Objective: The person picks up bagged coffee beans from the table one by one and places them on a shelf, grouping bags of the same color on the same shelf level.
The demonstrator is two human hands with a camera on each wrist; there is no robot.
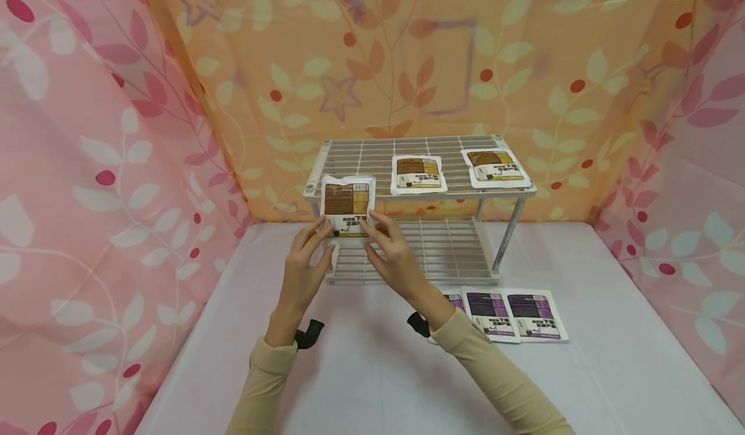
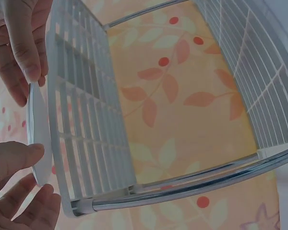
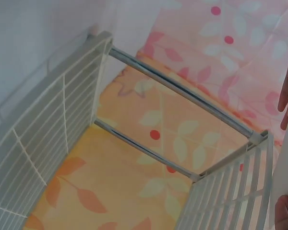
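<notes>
Nearest, on the white desk [image 1: 372, 370] to my right: overlapping purple-label packets [image 1: 535, 315]. My left hand [image 1: 302, 264] and right hand [image 1: 401, 264] both pinch a brown-label packet [image 1: 349, 202] by opposite side edges, held at the front left of the wire rack's [image 1: 465, 195] upper shelf; can't tell if touching. Two more brown-label packets [image 1: 418, 173] lie on that shelf, center and right. Behind: orange leaf-print curtain [image 1: 396, 53].
</notes>
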